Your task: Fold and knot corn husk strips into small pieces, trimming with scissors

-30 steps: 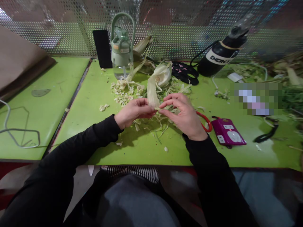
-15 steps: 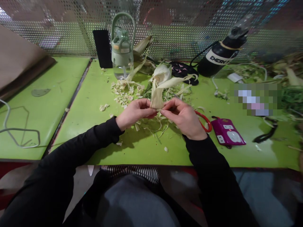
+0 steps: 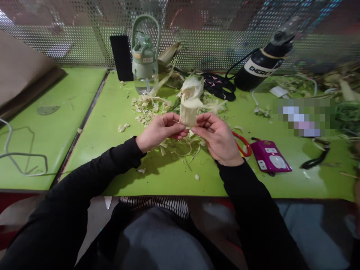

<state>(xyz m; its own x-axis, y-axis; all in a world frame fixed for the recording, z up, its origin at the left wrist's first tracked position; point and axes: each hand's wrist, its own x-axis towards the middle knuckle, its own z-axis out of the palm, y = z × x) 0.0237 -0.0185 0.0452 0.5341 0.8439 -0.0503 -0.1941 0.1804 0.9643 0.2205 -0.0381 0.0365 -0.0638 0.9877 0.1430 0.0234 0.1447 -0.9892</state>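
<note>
A pale corn husk leaf (image 3: 189, 105) stands up between my two hands above the green table (image 3: 118, 112). My left hand (image 3: 160, 130) pinches its lower left edge with thumb and fingers closed. My right hand (image 3: 218, 135) pinches the lower right edge the same way. The leaf's top curls back toward the far side. Under and behind my hands lies a heap of husk strips and cut scraps (image 3: 149, 107).
A green water bottle (image 3: 145, 56) and a black phone (image 3: 122, 57) stand at the back by the perforated screen. A black bottle (image 3: 264, 62) lies at the back right. Red-handled scissors (image 3: 242, 144) and a magenta device (image 3: 270, 156) lie right of my hands. A white cable (image 3: 25, 159) lies far left.
Both hands have risen slightly and moved a little apart on the husk leaf. The leaf's free strip, which swung out to the right, has folded back in.
</note>
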